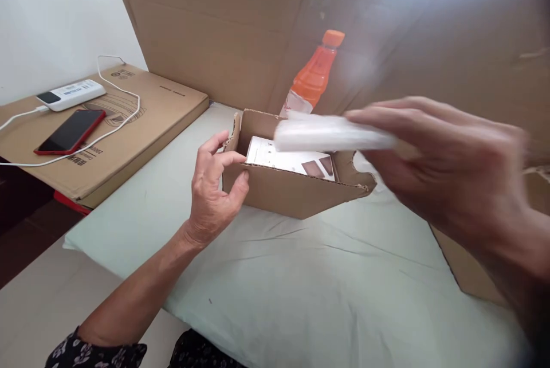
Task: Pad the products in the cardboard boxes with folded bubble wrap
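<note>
Left hand (pixel 215 181) pinches the box (pixel 275 191); above it, right hand (pixel 455 161) grips a packet (pixel 326 134), likely light, best held by its edges.

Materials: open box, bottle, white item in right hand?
Box: matte corrugated cardboard; fluting shows at its edges. Bottle: probably glossy plastic, by its translucent-looking orange body. White item: smooth-looking, but too blurred to settle; perhaps plastic or card.

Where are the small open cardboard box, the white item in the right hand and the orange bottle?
Small open cardboard box (pixel 275 193): head view, near side wall.
White item (pixel 329 135): head view, middle of its motion-blurred side.
Orange bottle (pixel 312 77): head view, middle of its body.
</note>
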Demonstrator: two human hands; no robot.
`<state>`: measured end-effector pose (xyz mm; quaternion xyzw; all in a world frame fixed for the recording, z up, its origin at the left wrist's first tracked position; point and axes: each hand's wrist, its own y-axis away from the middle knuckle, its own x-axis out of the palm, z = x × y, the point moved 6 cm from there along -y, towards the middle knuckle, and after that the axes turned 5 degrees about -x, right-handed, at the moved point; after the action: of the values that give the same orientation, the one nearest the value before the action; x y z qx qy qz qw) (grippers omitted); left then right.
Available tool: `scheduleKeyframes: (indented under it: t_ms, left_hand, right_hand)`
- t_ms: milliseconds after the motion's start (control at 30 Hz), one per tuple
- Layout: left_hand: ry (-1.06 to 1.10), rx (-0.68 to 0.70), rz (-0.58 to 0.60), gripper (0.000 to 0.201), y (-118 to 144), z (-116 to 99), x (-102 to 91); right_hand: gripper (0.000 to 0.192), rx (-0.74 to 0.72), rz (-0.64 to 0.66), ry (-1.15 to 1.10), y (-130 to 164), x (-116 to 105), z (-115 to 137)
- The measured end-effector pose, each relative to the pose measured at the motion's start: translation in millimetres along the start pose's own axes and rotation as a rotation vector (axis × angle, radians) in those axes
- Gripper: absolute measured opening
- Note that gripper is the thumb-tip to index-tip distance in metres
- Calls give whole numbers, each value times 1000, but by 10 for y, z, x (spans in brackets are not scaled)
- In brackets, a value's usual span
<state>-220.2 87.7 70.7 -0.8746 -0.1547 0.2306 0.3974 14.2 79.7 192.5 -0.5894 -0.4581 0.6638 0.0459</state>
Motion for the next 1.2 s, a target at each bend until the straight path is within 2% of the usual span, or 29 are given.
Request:
scheduleKeyframes:
  t_ms: [100, 200, 333, 433, 467, 533, 667, 867, 933, 1000, 1100, 1167, 1200]
  left_hand:
    - [33, -29, -13, 17, 33, 14, 7]
    - [59, -40, -16, 16, 35, 28, 20]
    - [87, -56, -9, 18, 55, 43, 40]
    - [103, -64, -8, 19, 71, 59, 39]
    - [101, -69, -7, 20, 75, 68, 37]
    - [105, -75, -5, 22, 86, 84, 33]
    - [135, -65, 0, 27, 124, 100, 38]
    - [127, -50, -10, 40, 178, 172, 77]
    - [152, -8, -10, 44, 194, 193, 87]
    - [202, 1, -18, 51, 212, 235, 88]
    - [308, -94, -19, 67, 236, 357, 100]
    - [363, -201, 3, 77, 252, 455, 131]
    - [382, -254, 20, 79, 261, 500, 152]
  right_hand:
    - [27, -218, 178, 10, -470, 548, 210]
    - [34, -295, 383, -70, -706, 977, 313]
    - [40, -432, 566, -94, -874, 1255, 481]
    - [22, -545, 665, -41, -902, 1405, 635]
    - [22, -566, 691, -30, -889, 1450, 675]
    - [30, -522, 709, -40, -861, 1510, 702]
    - [24, -207, 644, -86, -825, 1523, 580]
    - [20, -220, 720, -139, -807, 1610, 612]
    - [25, -190, 724, -200, -797, 1540, 571]
    - [34, -162, 620, -275, -743, 1305, 509]
    - [30, -2, 230, -322, -452, 657, 308]
    - [17, 196, -85, -275, -22, 203, 128]
    - [15, 316, -203, -246, 254, 53, 47]
